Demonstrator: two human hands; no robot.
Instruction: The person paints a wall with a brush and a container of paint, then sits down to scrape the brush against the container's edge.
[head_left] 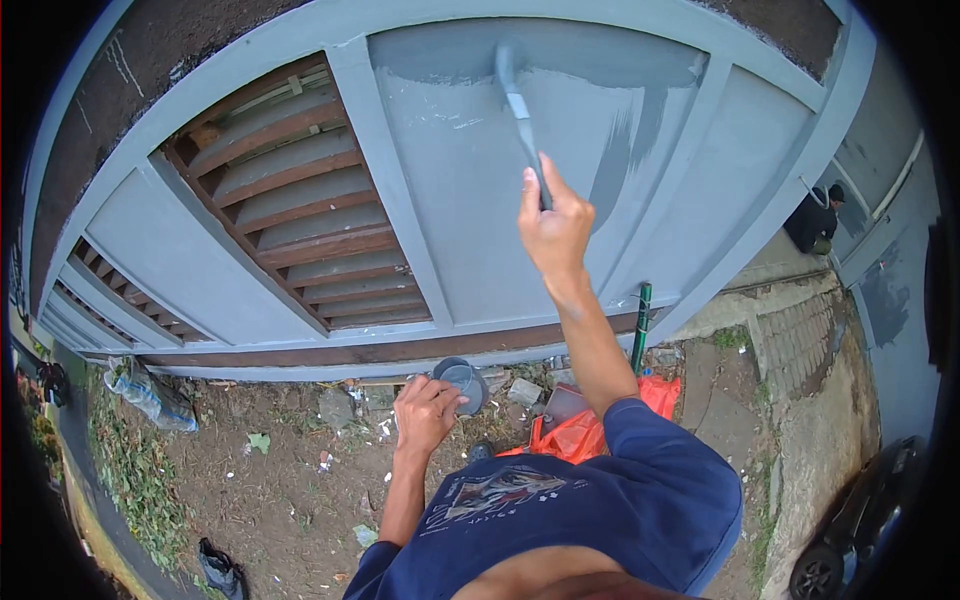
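Observation:
My right hand [557,222] is closed round the handle of a paintbrush [519,112], reaching up to the wall panel [480,210]. The bristles touch the panel near its top and look blurred. Darker, wet-looking grey paint [440,52] covers the top strip, and a darker streak [625,150] runs down its right side. Lower down, my left hand [425,412] has its fingers curled at the near rim of a grey paint pot [468,374]. The pot has grey paint inside and seems gripped by the rim; part of the grip is hidden.
Brown louvred slats [300,200] fill an opening left of the panel. Below lie an orange-red plastic bag [575,435], a green pole [641,325] and broken blocks [524,392]. Another person [812,218] is at the right by the wall; a dark car [865,525] stands lower right.

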